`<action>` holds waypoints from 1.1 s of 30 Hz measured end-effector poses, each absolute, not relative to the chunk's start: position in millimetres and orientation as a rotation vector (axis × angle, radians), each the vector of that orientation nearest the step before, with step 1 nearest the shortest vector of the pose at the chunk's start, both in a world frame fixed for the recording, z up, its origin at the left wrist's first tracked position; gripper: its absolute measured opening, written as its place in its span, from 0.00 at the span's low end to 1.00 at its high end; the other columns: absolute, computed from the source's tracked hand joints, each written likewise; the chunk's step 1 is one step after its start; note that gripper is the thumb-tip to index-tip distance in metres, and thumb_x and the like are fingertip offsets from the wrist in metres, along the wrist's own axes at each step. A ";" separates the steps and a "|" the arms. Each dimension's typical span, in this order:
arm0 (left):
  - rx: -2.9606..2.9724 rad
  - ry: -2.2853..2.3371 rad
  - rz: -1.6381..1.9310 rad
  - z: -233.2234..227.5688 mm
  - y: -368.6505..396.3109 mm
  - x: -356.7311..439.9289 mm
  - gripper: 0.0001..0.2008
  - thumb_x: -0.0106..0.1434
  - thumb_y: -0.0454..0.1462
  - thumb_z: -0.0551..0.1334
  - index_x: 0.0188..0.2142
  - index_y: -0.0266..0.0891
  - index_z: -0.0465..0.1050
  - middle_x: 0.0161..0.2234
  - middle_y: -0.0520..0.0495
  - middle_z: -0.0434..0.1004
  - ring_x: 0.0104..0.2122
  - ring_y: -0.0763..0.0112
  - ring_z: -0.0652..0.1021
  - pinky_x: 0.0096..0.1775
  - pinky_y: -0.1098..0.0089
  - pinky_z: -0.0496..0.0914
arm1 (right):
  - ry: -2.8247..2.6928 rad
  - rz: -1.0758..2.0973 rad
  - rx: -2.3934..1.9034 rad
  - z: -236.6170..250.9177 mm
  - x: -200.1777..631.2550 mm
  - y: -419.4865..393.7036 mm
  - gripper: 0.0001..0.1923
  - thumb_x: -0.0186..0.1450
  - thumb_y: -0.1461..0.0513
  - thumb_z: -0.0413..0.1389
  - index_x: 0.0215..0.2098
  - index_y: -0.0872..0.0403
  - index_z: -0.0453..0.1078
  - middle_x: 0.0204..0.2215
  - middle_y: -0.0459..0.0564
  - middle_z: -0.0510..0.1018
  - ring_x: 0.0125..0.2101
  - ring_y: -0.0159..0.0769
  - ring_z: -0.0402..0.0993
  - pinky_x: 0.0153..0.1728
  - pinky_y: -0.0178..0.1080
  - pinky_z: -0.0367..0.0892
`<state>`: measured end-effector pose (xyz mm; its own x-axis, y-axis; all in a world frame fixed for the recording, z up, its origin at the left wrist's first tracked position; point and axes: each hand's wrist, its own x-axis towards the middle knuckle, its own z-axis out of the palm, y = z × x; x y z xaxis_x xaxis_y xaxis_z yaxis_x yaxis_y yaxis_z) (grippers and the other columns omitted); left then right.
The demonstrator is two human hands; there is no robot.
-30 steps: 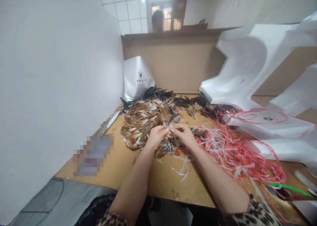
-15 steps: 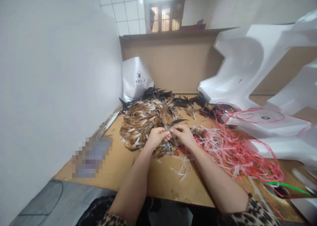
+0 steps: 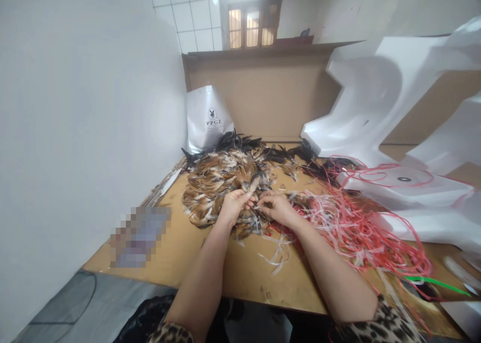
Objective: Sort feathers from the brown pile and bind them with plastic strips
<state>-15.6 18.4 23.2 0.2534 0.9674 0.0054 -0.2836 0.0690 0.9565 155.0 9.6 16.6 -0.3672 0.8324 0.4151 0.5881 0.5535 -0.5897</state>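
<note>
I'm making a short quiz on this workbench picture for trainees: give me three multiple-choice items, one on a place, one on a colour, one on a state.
1. Where does the white bag stand?
A. behind the feather pile, against the brown board
B. at the table's near edge
C. on the white foam

2. What colour are most of the strings right of the hands?
A. blue
B. red and pink
C. black

3. How are the two hands placed?
A. flat and apart on the table
B. raised in the air
C. close together, fingers pinching feathers

Answers:
1 A: the white bag stands past the feather pile at the brown board.
2 B: the strings are red and pink.
3 C: the left hand and right hand meet at the pile's near edge.
</note>
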 end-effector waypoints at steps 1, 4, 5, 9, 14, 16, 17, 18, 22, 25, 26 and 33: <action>1.082 0.829 1.133 22.5 18.9 -15.8 0.11 0.47 0.40 0.63 0.24 0.32 0.69 0.23 0.46 0.73 0.19 0.80 0.69 0.22 0.78 0.61 | -2.074 0.452 -1.119 16.0 153.7 9.7 0.04 0.53 0.62 0.56 0.27 0.52 0.72 0.32 0.49 0.73 0.36 0.36 0.67 0.41 0.40 0.58; 1.127 0.848 1.175 21.3 20.8 -17.0 0.12 0.48 0.41 0.62 0.26 0.32 0.70 0.24 0.46 0.73 0.20 0.80 0.69 0.22 0.78 0.60 | -1.958 0.578 -1.077 15.8 153.0 9.9 0.07 0.55 0.60 0.53 0.27 0.54 0.71 0.29 0.49 0.74 0.32 0.33 0.68 0.36 0.37 0.61; 1.153 0.861 1.195 21.4 21.2 -17.5 0.12 0.48 0.41 0.62 0.27 0.32 0.71 0.24 0.46 0.73 0.20 0.80 0.69 0.21 0.78 0.59 | -1.908 0.627 -1.089 15.8 153.4 9.8 0.09 0.56 0.58 0.53 0.28 0.55 0.71 0.28 0.48 0.74 0.29 0.32 0.68 0.33 0.35 0.62; 1.247 0.924 1.272 24.2 20.7 -18.2 0.12 0.49 0.41 0.61 0.27 0.33 0.72 0.21 0.49 0.72 0.16 0.83 0.65 0.20 0.78 0.58 | -1.778 0.703 -1.174 16.2 154.1 9.2 0.12 0.56 0.56 0.51 0.29 0.56 0.70 0.21 0.44 0.73 0.22 0.29 0.66 0.26 0.32 0.60; 1.365 0.959 1.249 26.0 17.4 -15.3 0.11 0.49 0.40 0.61 0.27 0.33 0.72 0.21 0.49 0.72 0.19 0.79 0.68 0.22 0.77 0.61 | -1.906 0.591 -1.169 22.9 151.2 6.3 0.10 0.57 0.58 0.51 0.27 0.56 0.71 0.23 0.47 0.73 0.25 0.31 0.66 0.28 0.33 0.61; 1.414 0.958 1.219 24.7 16.7 -14.3 0.11 0.49 0.40 0.61 0.26 0.33 0.72 0.21 0.49 0.72 0.20 0.78 0.69 0.23 0.77 0.62 | -1.976 0.525 -1.163 27.7 150.3 3.8 0.09 0.56 0.59 0.51 0.26 0.55 0.71 0.23 0.48 0.73 0.26 0.31 0.66 0.29 0.33 0.61; 1.430 0.958 1.207 23.7 16.6 -13.9 0.10 0.49 0.40 0.61 0.26 0.33 0.71 0.20 0.49 0.72 0.20 0.77 0.69 0.23 0.77 0.63 | -1.991 0.511 -1.165 29.9 149.9 2.4 0.09 0.56 0.59 0.51 0.26 0.55 0.71 0.23 0.48 0.73 0.26 0.31 0.66 0.29 0.33 0.60; 1.439 0.959 1.199 22.7 16.7 -13.7 0.10 0.50 0.40 0.60 0.26 0.33 0.71 0.20 0.49 0.72 0.20 0.77 0.70 0.23 0.77 0.63 | -1.989 0.514 -1.170 31.7 149.7 1.3 0.09 0.56 0.59 0.51 0.25 0.55 0.71 0.22 0.48 0.73 0.25 0.31 0.66 0.29 0.33 0.60; 1.438 0.937 1.169 19.6 17.6 -13.4 0.09 0.50 0.39 0.60 0.25 0.33 0.71 0.20 0.49 0.72 0.20 0.77 0.70 0.23 0.77 0.63 | -1.856 0.678 -1.189 34.4 149.7 -0.3 0.12 0.56 0.57 0.51 0.25 0.57 0.70 0.20 0.47 0.72 0.22 0.29 0.65 0.25 0.32 0.60; 1.416 0.919 1.113 18.5 17.8 -12.7 0.09 0.49 0.39 0.61 0.24 0.33 0.71 0.22 0.47 0.73 0.20 0.77 0.70 0.23 0.77 0.63 | -1.724 0.827 -1.180 33.0 150.5 1.1 0.12 0.55 0.56 0.53 0.26 0.58 0.70 0.21 0.47 0.73 0.20 0.28 0.64 0.23 0.31 0.60; 1.400 0.914 1.094 18.3 17.6 -12.3 0.09 0.48 0.40 0.61 0.24 0.33 0.71 0.22 0.47 0.73 0.20 0.77 0.71 0.23 0.76 0.64 | -1.694 0.876 -1.173 32.4 150.8 1.6 0.13 0.54 0.56 0.53 0.26 0.58 0.70 0.21 0.47 0.73 0.20 0.28 0.64 0.22 0.31 0.60; 1.338 0.841 0.994 17.5 14.8 -9.0 0.12 0.47 0.42 0.62 0.23 0.32 0.71 0.23 0.44 0.74 0.21 0.76 0.71 0.23 0.75 0.65 | -1.626 0.965 -1.152 30.5 149.2 1.8 0.13 0.53 0.55 0.54 0.27 0.58 0.70 0.21 0.47 0.74 0.21 0.29 0.66 0.25 0.33 0.63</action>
<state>-9.0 14.8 17.5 0.3718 0.9263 0.0618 -0.0920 -0.0295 0.9953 149.2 1.8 30.5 -0.1670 0.9600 0.2246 0.2627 0.2629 -0.9284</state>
